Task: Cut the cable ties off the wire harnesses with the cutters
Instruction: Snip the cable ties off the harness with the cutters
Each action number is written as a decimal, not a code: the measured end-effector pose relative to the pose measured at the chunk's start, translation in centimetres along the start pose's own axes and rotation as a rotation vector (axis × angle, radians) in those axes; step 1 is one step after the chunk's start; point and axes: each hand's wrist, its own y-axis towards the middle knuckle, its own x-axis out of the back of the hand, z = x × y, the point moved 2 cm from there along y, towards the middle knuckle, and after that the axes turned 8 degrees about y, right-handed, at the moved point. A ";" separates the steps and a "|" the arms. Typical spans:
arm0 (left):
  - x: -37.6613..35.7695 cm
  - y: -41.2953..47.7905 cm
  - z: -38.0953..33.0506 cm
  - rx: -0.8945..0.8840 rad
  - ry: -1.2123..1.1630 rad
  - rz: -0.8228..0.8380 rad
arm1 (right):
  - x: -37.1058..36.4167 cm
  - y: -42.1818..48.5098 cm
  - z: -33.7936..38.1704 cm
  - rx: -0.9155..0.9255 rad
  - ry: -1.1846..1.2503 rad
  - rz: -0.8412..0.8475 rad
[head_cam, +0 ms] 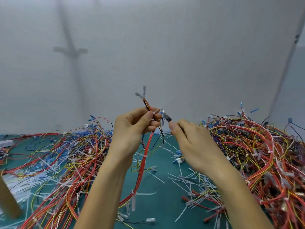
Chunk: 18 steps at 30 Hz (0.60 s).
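The left hand (132,124) and the right hand (191,141) were bare. Below each hand, the left forearm (105,187) and the right forearm (236,192) were likewise bare down to the lower frame edge. The left thumbnail (149,115) and the right thumbnail (172,126) were trimmed short and plain.

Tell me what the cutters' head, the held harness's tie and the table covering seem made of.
Cutters: likely steel, grey with a bright glint.
Cable tie on the wire harness: probably plastic, translucent white, thin tail.
Table covering: matte teal mat, perhaps rubber.
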 end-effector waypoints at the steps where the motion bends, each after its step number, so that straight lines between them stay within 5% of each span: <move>1: 0.1 0.0 0.0 0.001 0.002 0.001 | 0.1 0.0 0.0 0.013 -0.004 0.017; 18: 0.4 0.0 0.4 0.012 0.091 0.039 | 0.5 -0.3 0.6 0.041 0.085 0.057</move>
